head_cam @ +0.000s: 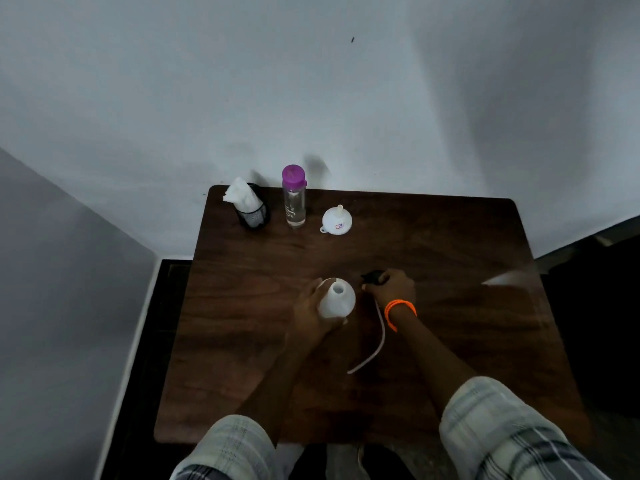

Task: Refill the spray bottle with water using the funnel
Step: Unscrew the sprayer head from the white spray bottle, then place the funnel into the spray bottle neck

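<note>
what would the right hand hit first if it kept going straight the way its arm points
Probably the funnel: the right hand, holding the black sprayer head, points up-left toward it over bare table. Depth is unclear, so it might pass beside it.

Both forearms were bare below pale plaid sleeves (pixel 498 427) with grey-green checks, rolled up near the elbow. A bright orange band (pixel 398 311) circled the wrist just behind the right hand (pixel 393 287).

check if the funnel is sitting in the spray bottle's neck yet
No, the funnel lies apart near the water bottle; the spray bottle neck is open.
</note>
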`<state>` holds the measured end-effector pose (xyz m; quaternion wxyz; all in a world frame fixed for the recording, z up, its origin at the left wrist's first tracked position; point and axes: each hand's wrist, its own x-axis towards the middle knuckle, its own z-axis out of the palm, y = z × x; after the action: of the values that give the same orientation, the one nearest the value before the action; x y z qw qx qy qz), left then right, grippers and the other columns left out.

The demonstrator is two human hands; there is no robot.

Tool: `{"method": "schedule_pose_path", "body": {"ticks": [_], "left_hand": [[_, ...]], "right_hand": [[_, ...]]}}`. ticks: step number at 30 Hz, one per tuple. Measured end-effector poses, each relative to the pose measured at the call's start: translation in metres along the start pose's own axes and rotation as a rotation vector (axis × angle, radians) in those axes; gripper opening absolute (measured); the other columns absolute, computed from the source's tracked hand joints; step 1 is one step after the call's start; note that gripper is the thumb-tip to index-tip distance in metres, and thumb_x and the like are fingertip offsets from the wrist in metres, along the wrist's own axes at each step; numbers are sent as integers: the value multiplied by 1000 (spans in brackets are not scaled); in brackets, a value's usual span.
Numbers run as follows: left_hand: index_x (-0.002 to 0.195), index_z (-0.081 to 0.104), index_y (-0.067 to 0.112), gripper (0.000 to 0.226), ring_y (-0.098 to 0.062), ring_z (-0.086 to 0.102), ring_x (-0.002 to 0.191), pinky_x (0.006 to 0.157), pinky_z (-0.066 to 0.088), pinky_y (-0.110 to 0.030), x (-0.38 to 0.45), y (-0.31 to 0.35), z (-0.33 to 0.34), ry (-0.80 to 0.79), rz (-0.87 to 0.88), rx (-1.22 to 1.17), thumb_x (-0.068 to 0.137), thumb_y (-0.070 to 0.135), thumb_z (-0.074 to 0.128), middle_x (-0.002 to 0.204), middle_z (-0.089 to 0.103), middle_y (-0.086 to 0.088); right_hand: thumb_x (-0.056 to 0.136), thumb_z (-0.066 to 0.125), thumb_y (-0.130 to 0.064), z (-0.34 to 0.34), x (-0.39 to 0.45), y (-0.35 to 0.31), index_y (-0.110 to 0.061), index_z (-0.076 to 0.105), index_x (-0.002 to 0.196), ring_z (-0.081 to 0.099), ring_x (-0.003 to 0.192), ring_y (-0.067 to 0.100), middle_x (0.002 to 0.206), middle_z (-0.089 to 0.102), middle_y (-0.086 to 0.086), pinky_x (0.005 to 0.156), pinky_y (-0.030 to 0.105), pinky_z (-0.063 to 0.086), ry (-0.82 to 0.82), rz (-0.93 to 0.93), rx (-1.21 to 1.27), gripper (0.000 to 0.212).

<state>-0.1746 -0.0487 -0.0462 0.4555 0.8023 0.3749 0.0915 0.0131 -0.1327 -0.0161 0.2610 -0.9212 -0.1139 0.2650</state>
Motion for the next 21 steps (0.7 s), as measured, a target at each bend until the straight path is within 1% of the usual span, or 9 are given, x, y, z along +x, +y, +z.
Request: {"method": "schedule_pose_path", "body": {"ticks": [3,5,7,9,12,14,17,19,21], "left_hand": [[146,50,30,93,-4,35,136,110,34,-25,0,-6,4,28,28,-5,65,46,91,152,45,5],[148,49,27,98,-4,33,140,113,31,-24,1,-8,6,30,14,-31,63,46,92,154,44,4],[152,44,23,109,-10,32,145,116,28,-27,1,-8,7,31,-16,-61,59,46,95,157,42,3],[155,37,19,120,-14,32,147,119,27,-31,-1,-10,5,25,-49,-97,54,45,98,159,39,2],[158,29,22,131,-14,28,149,121,27,-34,-6,-13,-4,-21,-75,-106,51,51,97,163,33,4],[159,25,24,133,-13,26,151,123,26,-38,-8,-18,-11,-55,-69,-92,51,57,95,165,29,5],[161,21,26,123,-9,22,151,124,24,-35,-11,-30,-23,-85,-48,-34,64,54,90,166,23,8],[161,21,25,105,-7,23,150,125,25,-36,-11,-36,-30,-83,-10,2,77,43,82,166,24,7],[160,23,22,91,-4,23,148,124,20,-29,-8,-37,-36,-67,-33,20,85,30,75,165,26,6]], "right_hand": [[64,91,-34,8,0,1,-18,61,72,65,77,23,76,66,2,76,40,60,14,-23,-35,35],[64,91,-35,10,-1,2,-17,61,73,64,75,22,75,65,2,70,37,58,26,-33,-42,36],[65,90,-34,11,-2,1,-15,61,75,61,74,20,75,63,1,64,31,49,23,-38,-43,36],[66,90,-32,11,-3,1,-15,62,77,58,72,18,76,62,0,64,28,44,18,-44,-50,36],[64,91,-35,11,-3,2,-18,61,77,60,74,18,78,64,0,65,30,49,15,-39,-54,37],[65,90,-37,10,-1,3,-20,60,76,60,75,18,78,64,-1,65,29,47,22,-44,-67,36],[70,86,-36,6,5,4,-22,58,72,60,74,20,75,64,0,65,29,45,52,-75,-81,32],[76,82,-34,2,11,1,-22,59,74,63,75,21,74,64,0,68,32,52,81,-84,-78,26],[80,79,-31,2,20,-2,-20,62,77,65,77,21,75,65,1,73,34,55,107,-111,-47,20]]}}
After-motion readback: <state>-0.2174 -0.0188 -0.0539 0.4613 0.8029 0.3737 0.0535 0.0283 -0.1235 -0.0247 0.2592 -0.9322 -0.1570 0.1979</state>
